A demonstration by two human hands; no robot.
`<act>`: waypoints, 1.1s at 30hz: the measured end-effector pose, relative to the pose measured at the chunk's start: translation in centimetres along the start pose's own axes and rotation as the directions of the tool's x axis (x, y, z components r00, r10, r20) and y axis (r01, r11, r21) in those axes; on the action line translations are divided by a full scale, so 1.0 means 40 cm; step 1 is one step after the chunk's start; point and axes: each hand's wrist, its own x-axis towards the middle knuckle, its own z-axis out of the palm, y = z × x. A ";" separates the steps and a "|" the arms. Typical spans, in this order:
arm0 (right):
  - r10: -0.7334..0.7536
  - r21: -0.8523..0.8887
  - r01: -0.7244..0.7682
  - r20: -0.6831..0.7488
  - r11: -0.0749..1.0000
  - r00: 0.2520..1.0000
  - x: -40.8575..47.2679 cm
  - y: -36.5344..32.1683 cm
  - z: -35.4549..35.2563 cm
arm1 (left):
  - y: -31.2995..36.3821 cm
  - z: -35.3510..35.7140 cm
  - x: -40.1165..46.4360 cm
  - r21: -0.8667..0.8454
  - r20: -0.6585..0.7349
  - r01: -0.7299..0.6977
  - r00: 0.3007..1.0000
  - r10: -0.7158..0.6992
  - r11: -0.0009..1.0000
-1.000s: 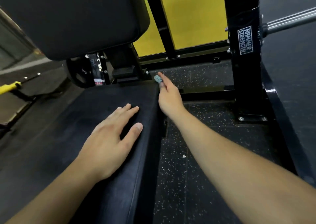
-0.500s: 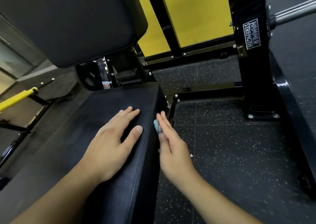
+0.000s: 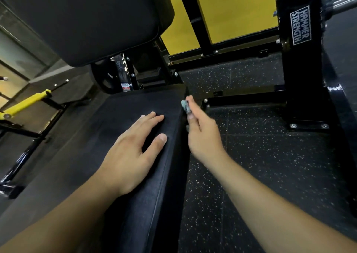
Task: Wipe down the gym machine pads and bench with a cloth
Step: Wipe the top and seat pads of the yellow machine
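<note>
Right hand (image 3: 202, 137) grip pinching blurred cloth (image 3: 185, 106) against bench (image 3: 108, 137) edge, left hand (image 3: 133, 148) flat on top

Dim indoor light; black seat pad (image 3: 123, 106) swallows detail. Glare glints on the chrome bar (image 3: 342, 0) far right. Right hand (image 3: 202, 135) motion-blurred. Wide-angle bending at edges.
</note>
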 end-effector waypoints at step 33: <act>-0.026 -0.023 0.026 0.005 0.999 1.000 -0.259 -0.039 0.031 | -0.003 0.002 -0.005 -0.025 0.000 0.021 1.000 -0.021 0.999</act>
